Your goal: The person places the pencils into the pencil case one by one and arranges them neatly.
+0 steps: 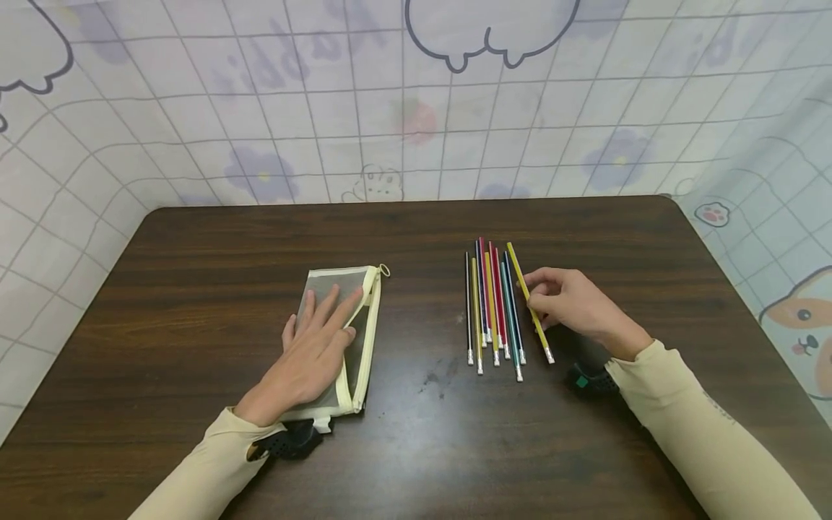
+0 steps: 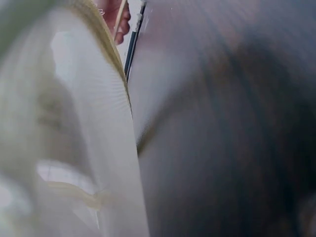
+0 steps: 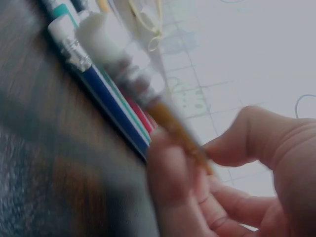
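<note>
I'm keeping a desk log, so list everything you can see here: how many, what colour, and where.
pouch: one, grey mesh with pale yellow trim, left part of table
zip ring: one, yellow, pouch's far right corner
tag: one, white, pouch's near edge
yellow pencil: one, yellow, in right hand
other pencils: several overlapping, exact count unclear; yellow, red, blue, teal, dark; right of pouch
table: one, dark brown, beneath everything
wall covering: white grid with printed figures, behind table
wrist cameras: two, black, at wrists
sleeves: two, cream, on forearms
left hand: one, on pouch
right hand: one, pinching yellow pencil
</note>
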Demonstrator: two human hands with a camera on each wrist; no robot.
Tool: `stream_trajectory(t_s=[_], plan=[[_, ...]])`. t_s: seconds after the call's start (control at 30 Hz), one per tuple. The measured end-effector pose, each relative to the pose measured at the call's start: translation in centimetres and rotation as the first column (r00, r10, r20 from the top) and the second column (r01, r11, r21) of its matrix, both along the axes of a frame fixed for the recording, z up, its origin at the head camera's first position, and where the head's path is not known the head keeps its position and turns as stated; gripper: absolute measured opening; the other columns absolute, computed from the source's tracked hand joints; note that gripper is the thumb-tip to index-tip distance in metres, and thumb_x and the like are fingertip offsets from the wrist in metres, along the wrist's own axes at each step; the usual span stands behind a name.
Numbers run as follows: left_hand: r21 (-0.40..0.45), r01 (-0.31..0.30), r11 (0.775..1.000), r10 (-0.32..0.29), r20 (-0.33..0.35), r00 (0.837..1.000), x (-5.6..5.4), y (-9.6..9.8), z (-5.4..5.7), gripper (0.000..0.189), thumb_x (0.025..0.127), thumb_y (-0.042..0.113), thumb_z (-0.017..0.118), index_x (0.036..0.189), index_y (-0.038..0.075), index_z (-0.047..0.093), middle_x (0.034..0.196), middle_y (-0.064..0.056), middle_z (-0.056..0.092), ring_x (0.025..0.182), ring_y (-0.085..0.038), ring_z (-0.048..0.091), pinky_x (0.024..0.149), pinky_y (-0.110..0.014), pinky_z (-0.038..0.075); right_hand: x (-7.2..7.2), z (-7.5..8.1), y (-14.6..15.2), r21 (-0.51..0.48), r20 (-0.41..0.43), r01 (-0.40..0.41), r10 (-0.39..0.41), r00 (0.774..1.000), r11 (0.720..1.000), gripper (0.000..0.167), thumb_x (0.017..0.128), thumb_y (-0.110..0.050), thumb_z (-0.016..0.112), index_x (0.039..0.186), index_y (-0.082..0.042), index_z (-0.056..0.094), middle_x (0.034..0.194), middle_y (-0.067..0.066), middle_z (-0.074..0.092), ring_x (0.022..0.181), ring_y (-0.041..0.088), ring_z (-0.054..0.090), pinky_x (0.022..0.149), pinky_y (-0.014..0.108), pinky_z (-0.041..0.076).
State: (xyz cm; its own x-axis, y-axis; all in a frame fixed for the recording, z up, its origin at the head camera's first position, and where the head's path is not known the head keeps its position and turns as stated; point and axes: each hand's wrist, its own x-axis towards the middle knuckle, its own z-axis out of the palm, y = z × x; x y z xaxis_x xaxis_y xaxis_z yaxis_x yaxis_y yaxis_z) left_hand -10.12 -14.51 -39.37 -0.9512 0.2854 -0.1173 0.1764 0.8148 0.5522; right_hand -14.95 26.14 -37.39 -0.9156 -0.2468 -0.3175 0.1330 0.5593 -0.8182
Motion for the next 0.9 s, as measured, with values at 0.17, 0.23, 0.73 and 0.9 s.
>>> stream_trajectory(t_s=[0.17,0.23,0.73,0.9], plan=[[0.001,-0.012,1.000,0.012,0.017,1.000,-0.1,-0.1,-0.1,0.057,0.110,0.033,0.027,0.164,0.046,0.016,0.177,-0.004,0.005,0.163,-0.041,-0.013,0.120,-0.075,-0.004,0.0,0.3,-0.4,-0.087,0.014,0.036,-0.035,0.999,0.996,0.043,0.099,-0.012,0.053,0.141,-0.001,0.051,0.104,0.013,0.061,0.083,0.020,0.064,0.077,0.035,0.061],[0.005,-0.012,1.000,0.012,0.020,1.000,-0.2,-0.2,-0.1,0.057,0.110,0.032,0.028,0.164,0.047,0.017,0.177,-0.004,0.006,0.163,-0.041,-0.013,0.120,-0.075,-0.003,0.2,0.3,-0.6,-0.130,0.024,0.049,-0.046,0.999,0.990,0.042,0.100,-0.013,0.052,0.140,0.000,0.049,0.104,0.011,0.060,0.083,0.019,0.063,0.078,0.035,0.061],[-0.031,-0.041,0.999,0.041,0.002,0.999,-0.3,-0.2,0.1,0.066,0.105,0.066,0.030,0.165,0.042,0.017,0.177,-0.012,0.002,0.162,-0.044,-0.015,0.119,-0.077,-0.002,1.2,0.1,-3.4,-0.370,0.062,0.092,-0.074,0.995,0.924,0.038,0.101,-0.009,0.052,0.136,0.003,0.045,0.105,0.008,0.064,0.089,0.018,0.067,0.078,0.036,0.061],[-0.103,-0.061,0.993,0.061,-0.005,0.998,-0.2,0.5,0.3,0.090,0.092,0.082,0.041,0.167,0.040,0.011,0.177,-0.015,0.000,0.162,-0.046,-0.013,0.117,-0.080,0.003,1.2,0.1,-3.5,-0.372,0.061,0.099,-0.082,0.995,0.923,0.036,0.101,-0.009,0.052,0.134,0.003,0.045,0.100,0.006,0.063,0.087,0.016,0.066,0.077,0.036,0.061]])
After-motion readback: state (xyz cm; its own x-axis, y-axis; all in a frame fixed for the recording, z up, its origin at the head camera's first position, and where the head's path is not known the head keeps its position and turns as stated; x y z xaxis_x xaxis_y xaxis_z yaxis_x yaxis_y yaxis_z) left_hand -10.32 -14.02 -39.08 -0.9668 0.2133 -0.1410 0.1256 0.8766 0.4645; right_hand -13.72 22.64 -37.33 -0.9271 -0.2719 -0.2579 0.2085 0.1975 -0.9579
